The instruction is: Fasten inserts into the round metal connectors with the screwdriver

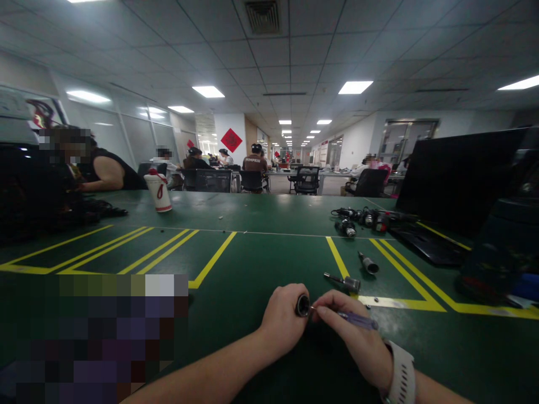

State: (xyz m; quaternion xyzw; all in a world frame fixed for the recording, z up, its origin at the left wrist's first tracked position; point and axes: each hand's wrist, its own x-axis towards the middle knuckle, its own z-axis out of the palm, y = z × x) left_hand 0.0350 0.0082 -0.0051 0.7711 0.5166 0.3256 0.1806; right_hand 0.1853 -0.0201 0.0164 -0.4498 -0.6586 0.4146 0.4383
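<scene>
My left hand (pixel 283 321) is closed around a dark hollow metal cylinder (pixel 302 306), its round open end turned toward my right hand. A screwdriver (pixel 360 320) with a translucent purple handle lies in my right hand (pixel 357 342), its fingers closed on it. The thin shaft points left at the cylinder's mouth; I cannot tell whether the tip is inside or just in front of it. Beyond my right hand, a metal cylindrical part with a thin shaft (pixel 350 284) lies on the green table (pixel 261 258). Another similar part (pixel 370 264) rests farther back.
Several dark metal parts with cables (pixel 347 226) lie at the back right, near a black monitor (pixel 455 174). A white cup (pixel 159 193) with a red lid stands back left, near a seated person (pixel 112 168). Yellow tape (pixel 217 258) marks the table.
</scene>
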